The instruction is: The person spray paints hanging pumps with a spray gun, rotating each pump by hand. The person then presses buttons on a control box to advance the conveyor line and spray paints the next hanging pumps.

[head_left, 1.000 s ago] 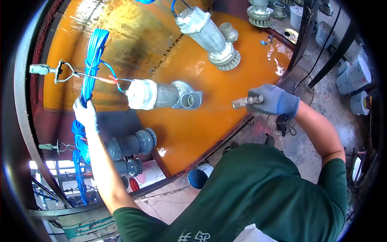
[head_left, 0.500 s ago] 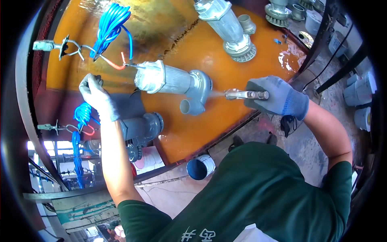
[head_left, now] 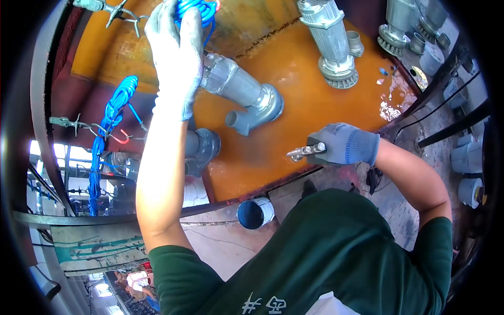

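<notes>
My right hand [head_left: 341,144], in a grey glove, is closed around a small metal spray gun [head_left: 307,151]. Its nozzle points left over the orange-brown surface, with no clear mist in front. My left hand [head_left: 176,58], gloved and raised, has its fingers and thumb on either side of a bundled blue cable [head_left: 195,11]; the fingertips are partly out of view. Just right of that wrist hangs a silver-grey pump [head_left: 236,86] with a ribbed body and a short round outlet at its lower left. A second pump [head_left: 202,149], darker grey, is partly behind my left forearm.
Another silver pump [head_left: 331,44] hangs farther back, and one more [head_left: 396,23] stands at the far right. A paint bucket [head_left: 255,212] sits on the floor before me. Blue cable [head_left: 116,107] hangs from a hook at left. Pale buckets [head_left: 467,157] line the right.
My left hand has moved up and right onto the blue cable bundle. The nearest pump has turned and tilted. My right hand has lowered with the spray gun, and its mist has gone.
</notes>
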The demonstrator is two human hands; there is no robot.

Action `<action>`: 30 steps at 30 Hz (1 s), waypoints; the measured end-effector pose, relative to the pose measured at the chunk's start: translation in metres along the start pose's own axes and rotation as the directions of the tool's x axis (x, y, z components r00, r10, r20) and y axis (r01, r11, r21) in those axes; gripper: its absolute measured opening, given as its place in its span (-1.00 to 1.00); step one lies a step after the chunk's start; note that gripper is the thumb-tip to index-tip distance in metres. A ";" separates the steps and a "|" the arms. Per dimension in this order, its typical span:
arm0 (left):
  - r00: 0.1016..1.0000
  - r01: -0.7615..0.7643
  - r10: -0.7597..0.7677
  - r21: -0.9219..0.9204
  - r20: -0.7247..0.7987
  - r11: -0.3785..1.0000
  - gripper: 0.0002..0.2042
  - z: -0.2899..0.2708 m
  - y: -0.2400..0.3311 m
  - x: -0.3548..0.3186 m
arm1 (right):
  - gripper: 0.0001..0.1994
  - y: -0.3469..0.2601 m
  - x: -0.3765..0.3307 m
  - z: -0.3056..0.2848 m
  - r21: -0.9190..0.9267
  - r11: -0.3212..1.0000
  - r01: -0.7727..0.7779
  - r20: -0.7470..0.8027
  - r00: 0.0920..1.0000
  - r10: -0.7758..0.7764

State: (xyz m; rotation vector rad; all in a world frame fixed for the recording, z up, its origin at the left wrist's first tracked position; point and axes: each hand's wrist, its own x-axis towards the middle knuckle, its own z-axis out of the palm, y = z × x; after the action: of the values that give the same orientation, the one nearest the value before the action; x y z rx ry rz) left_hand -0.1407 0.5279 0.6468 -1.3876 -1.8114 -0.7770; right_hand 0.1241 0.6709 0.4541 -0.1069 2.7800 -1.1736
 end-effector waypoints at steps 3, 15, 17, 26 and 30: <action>0.998 0.054 -0.051 -0.082 0.041 0.995 -0.69 -0.007 0.030 0.007 | -0.70 0.006 0.014 0.006 -0.049 0.998 0.051 -0.144 0.988 -0.057; 0.990 0.072 -0.047 -0.192 0.132 0.979 -0.70 -0.019 0.034 0.010 | -0.71 0.016 0.019 -0.039 -0.039 0.960 -0.278 -0.240 0.935 0.261; 0.980 0.131 -0.102 -0.175 0.168 0.976 -0.68 -0.017 0.034 0.015 | -0.71 0.020 0.012 -0.037 -0.104 0.957 -0.269 -0.493 0.850 0.186; 0.997 0.032 -0.019 -0.183 0.068 0.983 -0.78 -0.012 0.025 0.011 | -0.73 0.001 0.000 -0.047 -0.062 0.939 -0.339 -0.385 0.876 0.290; 0.993 0.079 -0.041 -0.369 0.110 0.926 -0.85 -0.006 0.008 0.008 | -0.72 -0.028 0.003 -0.049 0.038 0.974 -0.222 -0.154 0.962 0.226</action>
State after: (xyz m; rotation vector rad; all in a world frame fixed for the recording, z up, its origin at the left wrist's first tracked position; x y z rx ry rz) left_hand -0.1329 0.5291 0.6574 -1.6421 -1.8553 -1.1498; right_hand 0.1152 0.6859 0.5080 0.3081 2.8170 -1.1985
